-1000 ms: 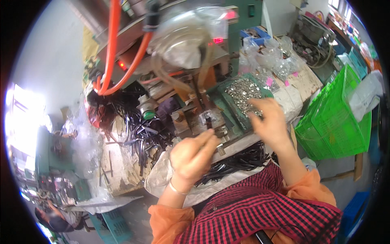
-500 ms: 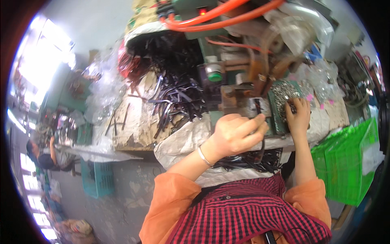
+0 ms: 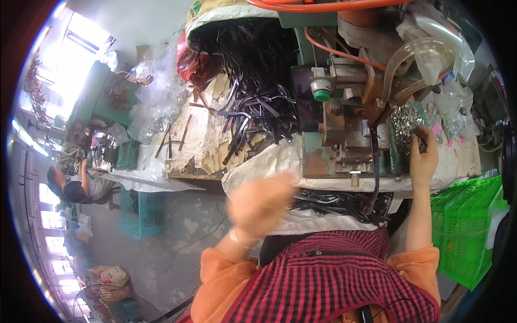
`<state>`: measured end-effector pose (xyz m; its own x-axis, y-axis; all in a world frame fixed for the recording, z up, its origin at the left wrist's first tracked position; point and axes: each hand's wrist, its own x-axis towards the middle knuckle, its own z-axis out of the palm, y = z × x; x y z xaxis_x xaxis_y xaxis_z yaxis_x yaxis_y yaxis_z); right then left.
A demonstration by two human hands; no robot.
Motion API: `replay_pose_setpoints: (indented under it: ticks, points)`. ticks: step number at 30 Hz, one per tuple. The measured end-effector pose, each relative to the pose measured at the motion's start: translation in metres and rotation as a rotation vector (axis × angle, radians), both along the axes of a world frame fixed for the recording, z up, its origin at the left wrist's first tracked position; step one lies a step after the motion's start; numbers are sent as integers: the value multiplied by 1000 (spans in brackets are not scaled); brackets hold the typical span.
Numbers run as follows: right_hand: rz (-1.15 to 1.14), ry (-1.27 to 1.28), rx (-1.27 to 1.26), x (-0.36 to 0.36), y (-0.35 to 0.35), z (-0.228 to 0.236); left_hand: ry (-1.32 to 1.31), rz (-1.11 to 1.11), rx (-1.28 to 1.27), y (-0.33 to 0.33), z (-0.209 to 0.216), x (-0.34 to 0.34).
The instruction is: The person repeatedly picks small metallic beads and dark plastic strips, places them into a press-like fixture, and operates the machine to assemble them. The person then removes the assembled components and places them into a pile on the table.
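My left hand (image 3: pixel 263 203) is smeared by motion in front of the table edge, apart from the machine, and I cannot make out its fingers. My right hand (image 3: pixel 424 156) rests at a heap of small shiny metal parts (image 3: pixel 406 126) on the right, fingers curled in; what they pinch is too small to tell. Between the hands stands a green bench press (image 3: pixel 336 129) with a rusty metal tool block. A black strip (image 3: pixel 375 167) hangs from its working point over the front edge, touched by neither hand.
Many black strips (image 3: pixel 261 113) spill from a sack (image 3: pixel 231 20) left of the press. More strips (image 3: pixel 344 204) lie below the table edge above my lap. A green crate (image 3: pixel 466 226) stands at the right, a teal basket (image 3: pixel 141 212) on the floor left. Another person (image 3: pixel 72 185) sits far left.
My left hand has pulled back from the press, left and toward me, leaving the black strip hanging there. My right hand stays at the metal parts. The whole view has shifted.
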<state>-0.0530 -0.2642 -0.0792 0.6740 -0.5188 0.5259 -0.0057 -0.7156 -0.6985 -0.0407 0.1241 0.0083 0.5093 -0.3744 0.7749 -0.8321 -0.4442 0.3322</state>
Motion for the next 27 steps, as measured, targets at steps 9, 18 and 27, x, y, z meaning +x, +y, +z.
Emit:
replay_pose_setpoints:
  ticks: [9,18,27]
  points:
    - [74,-40,39,29,24,26,38,309,266,31,-12,128]
    - [-91,44,0,-52,-10,-5,210,320,446,38,-81,145]
    - [340,-70,135,3,66,87,1045,-151,-293,17,-30,108]
